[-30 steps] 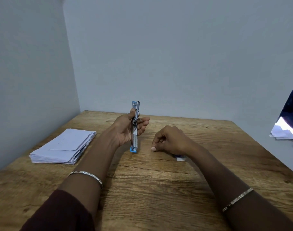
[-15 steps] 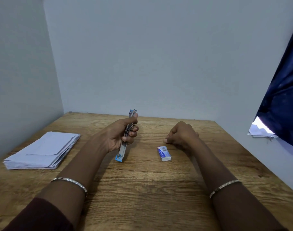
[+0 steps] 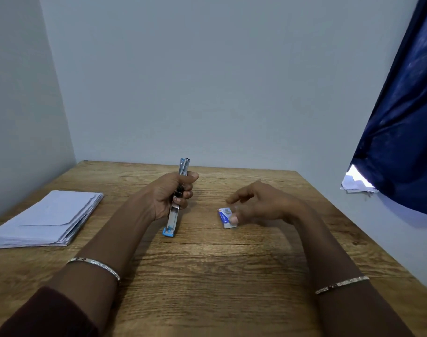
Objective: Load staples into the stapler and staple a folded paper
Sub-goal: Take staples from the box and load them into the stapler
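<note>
My left hand (image 3: 170, 195) grips a slim metal stapler (image 3: 174, 215) with blue ends, held nearly upright, its lower blue end resting on the wooden table (image 3: 207, 276). A small blue-and-white staple box (image 3: 224, 216) lies flat on the table to the stapler's right. My right hand (image 3: 261, 203) hovers over the box with fingers spread, the thumb tip touching the box's near right corner. A stack of folded white papers (image 3: 47, 217) lies at the table's left side.
Grey walls close in the table at the back and left. A dark blue curtain (image 3: 402, 130) hangs at the right, with some white papers (image 3: 357, 183) showing under its edge. Both wrists wear thin bracelets.
My right hand has opened from a fist and come down onto the staple box. The left hand keeps its hold on the stapler, now a little more upright.
</note>
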The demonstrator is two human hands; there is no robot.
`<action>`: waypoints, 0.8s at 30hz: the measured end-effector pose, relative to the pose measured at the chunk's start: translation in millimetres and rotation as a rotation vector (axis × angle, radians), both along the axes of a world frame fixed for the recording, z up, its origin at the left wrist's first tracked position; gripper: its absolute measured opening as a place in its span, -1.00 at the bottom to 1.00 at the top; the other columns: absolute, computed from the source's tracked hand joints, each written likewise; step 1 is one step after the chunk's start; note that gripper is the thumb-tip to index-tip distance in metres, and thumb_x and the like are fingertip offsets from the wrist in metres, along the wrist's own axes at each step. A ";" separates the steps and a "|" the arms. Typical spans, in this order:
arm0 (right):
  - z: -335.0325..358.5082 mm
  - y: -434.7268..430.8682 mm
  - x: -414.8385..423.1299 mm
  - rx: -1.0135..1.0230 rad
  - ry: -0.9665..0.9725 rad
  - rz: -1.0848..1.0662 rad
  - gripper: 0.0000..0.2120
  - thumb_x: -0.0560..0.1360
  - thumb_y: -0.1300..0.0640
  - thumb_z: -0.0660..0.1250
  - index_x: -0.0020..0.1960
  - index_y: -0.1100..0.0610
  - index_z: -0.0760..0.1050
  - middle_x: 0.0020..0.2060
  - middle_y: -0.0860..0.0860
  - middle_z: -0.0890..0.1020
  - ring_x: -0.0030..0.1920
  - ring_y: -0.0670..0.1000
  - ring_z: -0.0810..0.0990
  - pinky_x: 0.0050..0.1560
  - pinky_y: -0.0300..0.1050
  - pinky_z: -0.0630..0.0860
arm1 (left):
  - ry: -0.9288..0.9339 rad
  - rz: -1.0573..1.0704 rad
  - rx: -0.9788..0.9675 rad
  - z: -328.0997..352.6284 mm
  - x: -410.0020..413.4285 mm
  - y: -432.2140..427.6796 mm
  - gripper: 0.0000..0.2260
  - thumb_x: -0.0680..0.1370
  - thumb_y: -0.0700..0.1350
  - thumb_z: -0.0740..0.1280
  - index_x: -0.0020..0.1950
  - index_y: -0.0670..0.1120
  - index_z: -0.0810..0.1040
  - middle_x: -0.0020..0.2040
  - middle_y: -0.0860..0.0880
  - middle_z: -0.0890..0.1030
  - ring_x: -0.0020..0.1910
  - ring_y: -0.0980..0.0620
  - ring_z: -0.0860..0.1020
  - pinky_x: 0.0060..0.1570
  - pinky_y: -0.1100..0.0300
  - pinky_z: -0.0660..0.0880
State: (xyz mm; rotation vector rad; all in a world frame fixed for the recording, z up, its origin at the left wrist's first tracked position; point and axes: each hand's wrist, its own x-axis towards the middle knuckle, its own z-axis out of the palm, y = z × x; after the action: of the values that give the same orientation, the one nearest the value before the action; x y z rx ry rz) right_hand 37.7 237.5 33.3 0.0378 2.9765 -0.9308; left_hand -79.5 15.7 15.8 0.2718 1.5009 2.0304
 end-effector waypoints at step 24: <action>-6.7 -28.3 -14.5 -0.414 0.439 0.005 -0.57 0.29 0.15 0.66 0.10 0.04 0.60 0.04 -0.11 0.72 0.13 -0.03 0.63 0.12 -0.08 0.53 | 0.029 -0.171 0.175 -8.6 17.7 15.7 -0.86 0.58 -0.18 0.35 0.13 -0.11 0.50 -0.43 0.03 0.59 -0.71 0.20 0.23 -0.76 0.39 0.16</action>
State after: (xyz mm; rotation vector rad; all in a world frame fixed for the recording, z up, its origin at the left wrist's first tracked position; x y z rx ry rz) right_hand 23.2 209.2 26.6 -0.2076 3.0662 -1.7335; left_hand -61.7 31.4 7.2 0.4843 1.2718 2.0288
